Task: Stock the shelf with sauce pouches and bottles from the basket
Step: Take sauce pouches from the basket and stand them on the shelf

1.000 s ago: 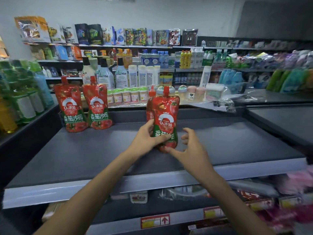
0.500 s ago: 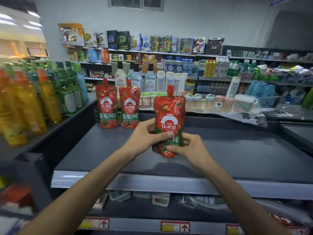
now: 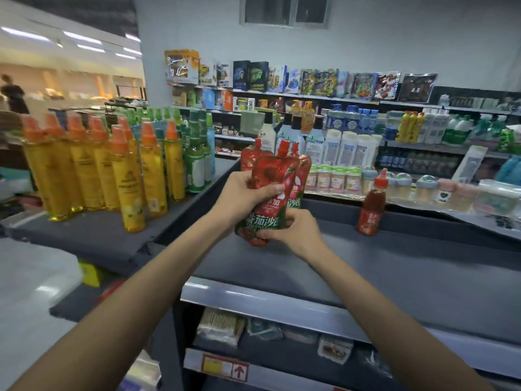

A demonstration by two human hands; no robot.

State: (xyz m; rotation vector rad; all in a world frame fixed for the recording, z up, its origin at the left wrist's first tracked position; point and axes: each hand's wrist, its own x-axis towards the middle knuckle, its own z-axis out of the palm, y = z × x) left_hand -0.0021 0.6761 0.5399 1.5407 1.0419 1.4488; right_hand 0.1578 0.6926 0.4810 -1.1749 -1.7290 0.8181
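Your left hand (image 3: 244, 193) and right hand (image 3: 293, 230) both grip a red sauce pouch (image 3: 267, 204) above the dark grey shelf (image 3: 394, 266); a small sauce bottle (image 3: 371, 207) stands at its back, stocked aisles behind.

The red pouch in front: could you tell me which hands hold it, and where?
Both hands hold the pouch: the left hand grips its upper body below the spout, and the right hand grips its bottom edge.

Red tomato sauce pouch (image 3: 270, 198) tilting, held over grey shelf (image 3: 394, 266); two more pouches (image 3: 303, 176) standing behind; red sauce bottle (image 3: 370, 207) standing upright at shelf back.
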